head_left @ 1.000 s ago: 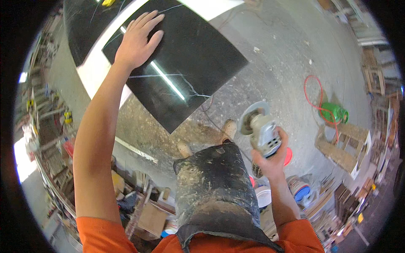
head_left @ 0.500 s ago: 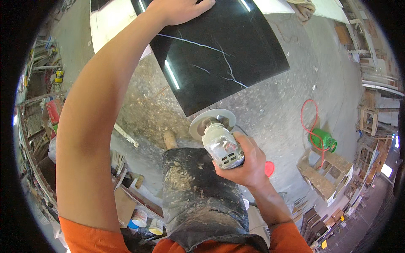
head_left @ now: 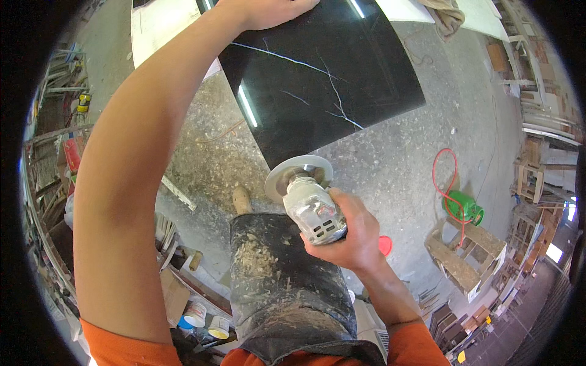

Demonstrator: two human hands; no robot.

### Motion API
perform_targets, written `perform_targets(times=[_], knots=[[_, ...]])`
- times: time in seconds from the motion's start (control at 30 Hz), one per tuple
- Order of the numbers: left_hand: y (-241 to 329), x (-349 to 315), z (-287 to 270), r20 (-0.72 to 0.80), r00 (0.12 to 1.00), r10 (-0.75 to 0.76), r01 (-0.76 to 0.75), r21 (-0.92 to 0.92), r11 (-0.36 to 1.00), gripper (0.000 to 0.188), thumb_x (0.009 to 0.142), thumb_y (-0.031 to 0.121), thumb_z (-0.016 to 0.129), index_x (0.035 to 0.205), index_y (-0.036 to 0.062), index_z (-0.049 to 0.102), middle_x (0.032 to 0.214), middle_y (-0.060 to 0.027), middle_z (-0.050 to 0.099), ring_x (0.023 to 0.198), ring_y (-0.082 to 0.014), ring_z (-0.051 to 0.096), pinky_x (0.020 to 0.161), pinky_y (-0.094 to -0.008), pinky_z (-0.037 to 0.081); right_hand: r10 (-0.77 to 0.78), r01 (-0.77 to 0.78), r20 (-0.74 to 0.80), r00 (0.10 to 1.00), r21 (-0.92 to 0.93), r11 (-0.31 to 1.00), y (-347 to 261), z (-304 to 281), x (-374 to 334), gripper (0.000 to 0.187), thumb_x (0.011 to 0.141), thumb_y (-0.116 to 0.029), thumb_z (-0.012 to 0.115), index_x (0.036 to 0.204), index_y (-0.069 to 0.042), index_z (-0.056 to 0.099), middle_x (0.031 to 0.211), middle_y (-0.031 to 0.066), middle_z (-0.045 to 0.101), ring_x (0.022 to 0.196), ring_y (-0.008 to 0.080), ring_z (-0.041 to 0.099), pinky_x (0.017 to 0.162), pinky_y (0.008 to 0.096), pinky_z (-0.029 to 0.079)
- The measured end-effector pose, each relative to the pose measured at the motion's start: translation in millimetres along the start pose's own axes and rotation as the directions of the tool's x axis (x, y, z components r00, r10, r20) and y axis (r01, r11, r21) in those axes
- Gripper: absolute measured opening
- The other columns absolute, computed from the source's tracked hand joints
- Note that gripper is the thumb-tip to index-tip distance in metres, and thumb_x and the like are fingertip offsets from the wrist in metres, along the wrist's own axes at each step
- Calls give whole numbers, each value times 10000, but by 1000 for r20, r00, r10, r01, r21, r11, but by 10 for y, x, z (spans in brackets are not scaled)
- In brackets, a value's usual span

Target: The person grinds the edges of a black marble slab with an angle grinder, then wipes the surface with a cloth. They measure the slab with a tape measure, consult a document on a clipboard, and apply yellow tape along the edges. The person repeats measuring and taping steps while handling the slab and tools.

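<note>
— What's the right hand (head_left: pixel 351 235) doing?
— It's gripping the grinder (head_left: pixel 314 210) just by the black slab's near corner.
— And the left hand (head_left: pixel 265 12)?
— It's lying over the black slab (head_left: pixel 360 76), far left; its fingers are running out of view, so I can't tell whether they're closing.

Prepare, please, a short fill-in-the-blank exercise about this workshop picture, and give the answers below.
1. The hand that holds the grinder is the person's ____ one.
2. The left hand is over a slab whose main colour is ____.
3. The hose near the green container is coloured ____.
4. Both sleeves are bright ____.

Missing words: right; black; red; orange.
</note>
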State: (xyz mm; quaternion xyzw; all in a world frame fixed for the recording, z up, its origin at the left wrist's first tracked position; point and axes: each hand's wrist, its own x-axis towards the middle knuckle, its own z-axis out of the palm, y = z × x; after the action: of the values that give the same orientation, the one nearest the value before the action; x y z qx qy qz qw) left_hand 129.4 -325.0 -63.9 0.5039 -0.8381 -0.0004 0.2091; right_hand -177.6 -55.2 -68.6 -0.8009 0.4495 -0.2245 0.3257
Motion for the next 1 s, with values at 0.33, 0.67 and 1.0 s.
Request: perform_targets(times=[0.33,0.67,1.0], knots=[[52,-39,-68,26,1000,-17,17,2,1000,488,997,304,555,1382,8,602,1492,-243,534,1430,-404,447,1221,-478,317,15,-14,-43,999,14,1000,110,-2,6,865,599,-256,961,1329,-19,563,1121,196,705,946,354,734,787,404,602],[61,-9,-104,94,995,-34,33,13,999,499,991,294,561,1398,7,581,1508,-248,512,1447,-420,421,1224,-490,304,135,-119,-159,978,110,987,448,-214,63,907,618,-230,971,1366,8,515,1130,186,709,998,275,742,842,382,596],[150,5,-199,153,985,-85,83,17,996,509,980,277,556,1411,6,573,1526,-251,492,1471,-420,389,1248,-503,259,370,-308,-136,919,339,889,714,-481,109,939,646,-120,916,1438,23,433,1274,163,607,1164,221,620,1005,373,512]])
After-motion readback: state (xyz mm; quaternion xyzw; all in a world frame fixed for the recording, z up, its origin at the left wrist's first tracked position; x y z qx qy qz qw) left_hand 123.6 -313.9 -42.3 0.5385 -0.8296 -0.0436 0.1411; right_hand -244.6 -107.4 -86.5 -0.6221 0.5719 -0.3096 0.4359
